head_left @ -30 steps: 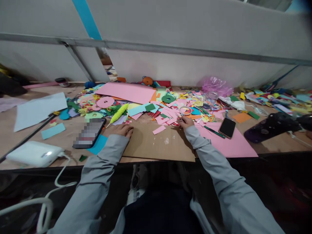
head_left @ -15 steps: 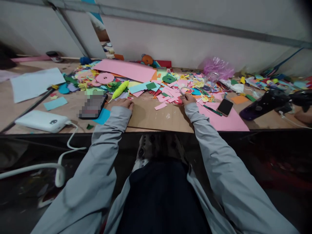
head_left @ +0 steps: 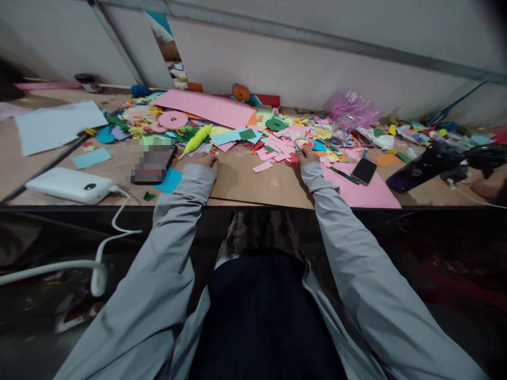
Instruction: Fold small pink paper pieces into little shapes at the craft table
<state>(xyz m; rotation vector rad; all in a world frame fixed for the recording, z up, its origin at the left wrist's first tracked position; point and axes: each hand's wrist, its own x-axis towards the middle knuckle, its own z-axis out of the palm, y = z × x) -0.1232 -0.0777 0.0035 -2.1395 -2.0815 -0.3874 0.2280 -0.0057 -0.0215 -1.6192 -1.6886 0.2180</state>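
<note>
My left hand (head_left: 201,159) lies palm down at the left edge of a brown cardboard sheet (head_left: 253,184), fingers stretched out and holding nothing. Just beyond it is a bundle of lime-green yarn (head_left: 198,139) on a thin stick. At the board's far right corner, my right hand (head_left: 307,156) is closed on what look like scissors (head_left: 304,141); a thin pale loop shows past the fingers, the rest is hidden. A small pink paper strip (head_left: 263,167) rests on the board. Pink paper scraps (head_left: 279,145) are heaped beyond it.
A blurred-out phone (head_left: 152,164) and a white power bank (head_left: 71,184) with a cable lie left. To the right are a pink sheet (head_left: 372,192), a dark phone (head_left: 364,171), a green pen (head_left: 344,175) and a dark bottle (head_left: 412,168). Another person's hand (head_left: 489,184) shows far right.
The view has tilted slightly, so the table's front edge sits a little higher in the picture. Both hands stay in nearly the same places on the board.
</note>
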